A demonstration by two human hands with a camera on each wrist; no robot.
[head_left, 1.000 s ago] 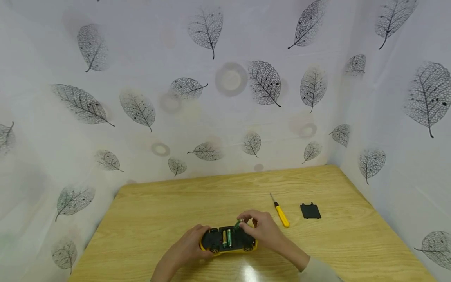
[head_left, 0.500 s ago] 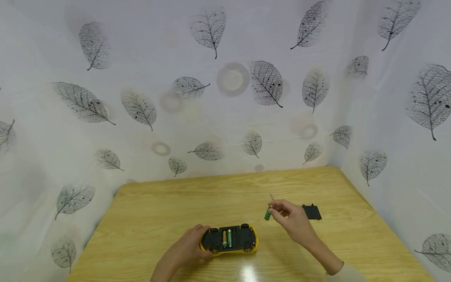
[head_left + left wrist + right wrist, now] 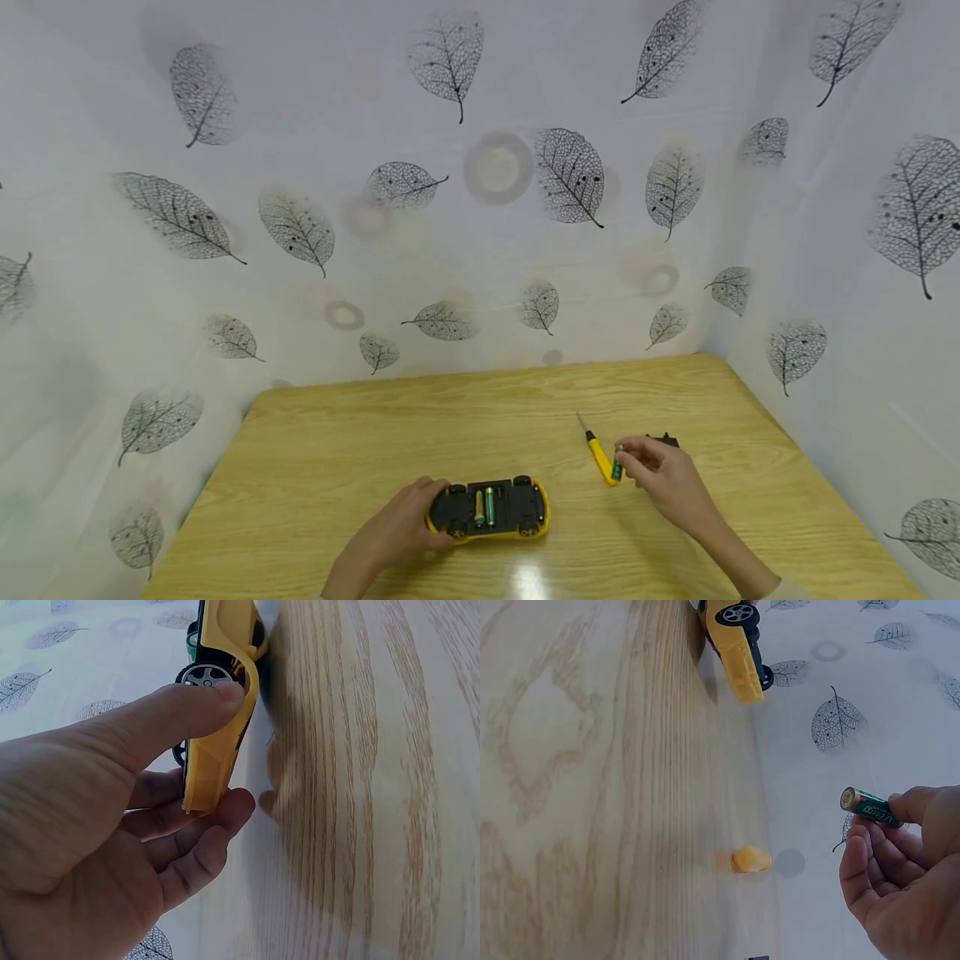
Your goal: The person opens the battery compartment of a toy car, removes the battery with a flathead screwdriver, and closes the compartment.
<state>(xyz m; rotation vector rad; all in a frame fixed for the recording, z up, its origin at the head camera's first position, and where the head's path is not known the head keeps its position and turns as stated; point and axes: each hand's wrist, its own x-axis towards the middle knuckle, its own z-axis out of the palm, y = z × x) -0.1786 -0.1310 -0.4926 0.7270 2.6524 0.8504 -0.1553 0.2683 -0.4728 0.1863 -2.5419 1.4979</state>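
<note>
A yellow toy car (image 3: 517,505) lies upside down on the table, its black underside up and its battery bay uncovered. Two batteries (image 3: 490,507) sit side by side in that bay. My left hand (image 3: 401,521) grips the car's left end; in the left wrist view the thumb (image 3: 202,705) presses by a wheel and the fingers curl under the body. Between thumb and fingertips my right hand (image 3: 667,479) pinches a green battery (image 3: 871,807) with a gold end, held above the table. That battery overlaps the handle end of a yellow screwdriver (image 3: 600,458) in the head view.
A black battery cover (image 3: 666,440) lies partly hidden behind my right hand. The wooden table (image 3: 337,442) meets a white leaf-patterned curtain (image 3: 420,250) at the back and sides.
My right hand has lifted the green battery out from the car and carried it right, past the screwdriver. My left hand and the car have stayed in place.
</note>
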